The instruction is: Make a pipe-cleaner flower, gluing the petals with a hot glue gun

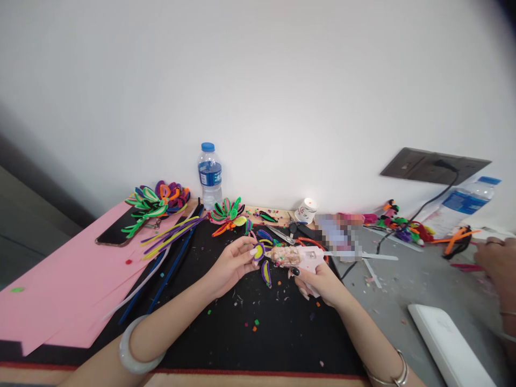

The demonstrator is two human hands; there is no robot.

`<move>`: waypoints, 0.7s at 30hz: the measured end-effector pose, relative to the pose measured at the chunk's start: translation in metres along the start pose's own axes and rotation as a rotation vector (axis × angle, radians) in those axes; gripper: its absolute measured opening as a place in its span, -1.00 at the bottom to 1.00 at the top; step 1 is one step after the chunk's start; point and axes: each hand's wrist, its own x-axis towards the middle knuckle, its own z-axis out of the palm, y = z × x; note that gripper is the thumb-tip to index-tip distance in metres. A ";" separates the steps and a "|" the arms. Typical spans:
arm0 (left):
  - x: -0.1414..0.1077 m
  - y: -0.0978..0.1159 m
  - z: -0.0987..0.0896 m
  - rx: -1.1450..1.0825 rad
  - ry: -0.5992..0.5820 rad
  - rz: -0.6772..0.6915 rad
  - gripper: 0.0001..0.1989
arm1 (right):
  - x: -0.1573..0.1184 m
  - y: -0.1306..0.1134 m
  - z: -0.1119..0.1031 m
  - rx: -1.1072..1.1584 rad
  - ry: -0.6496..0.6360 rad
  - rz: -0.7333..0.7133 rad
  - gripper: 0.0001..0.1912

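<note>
My left hand (236, 263) pinches a purple and yellow pipe-cleaner petal (258, 251) over the black mat (201, 333). Around the grip of a pale pink hot glue gun (308, 260) my right hand (318, 282) is closed. The gun points left, and its nozzle is at the petal, though I cannot tell whether they touch. A clear glue stick (336, 253) juts from its back. Just below the nozzle hangs or lies another purple and yellow petal (266, 273). Blue and purple looped pipe cleaners (265, 235) lie behind my hands.
Pipe-cleaner flowers (161, 201), a phone (116, 228) and pink sheets (52, 279) are at left. A water bottle (210, 177), scissors (284, 235) and paper cup (306, 210) stand or lie behind. At right are a white case (447, 344), a black cord (411, 217) and another person's hand (494, 258).
</note>
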 end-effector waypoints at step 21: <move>0.000 -0.001 -0.002 0.003 0.018 0.005 -0.77 | 0.000 0.004 -0.001 -0.053 0.012 -0.026 -0.73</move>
